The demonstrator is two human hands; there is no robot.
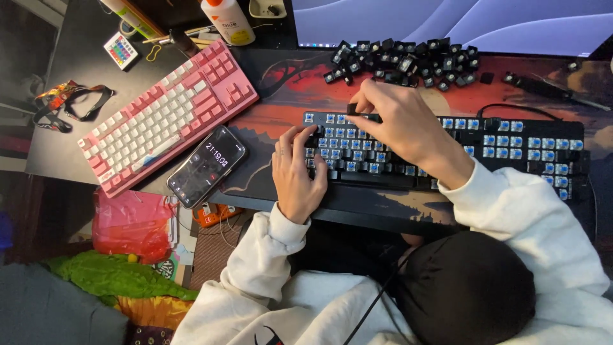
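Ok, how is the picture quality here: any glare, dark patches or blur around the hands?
Head view: the monitor is blown out to a pale glow; the left edge and lower floor area fall into deep shadow; the black keyboard and loose keycaps are evenly lit and sharp; the left hand and right hand show little blur; the phone screen is readable, without glare.

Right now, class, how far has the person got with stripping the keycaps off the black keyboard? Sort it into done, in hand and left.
Done: most switches on the black keyboard stand bare, and a pile of loose keycaps lies above it. In hand: the right hand pinches a keycap at the top row; the left hand rests on the keyboard's left end. Left: any caps under the hands, which cannot be seen.
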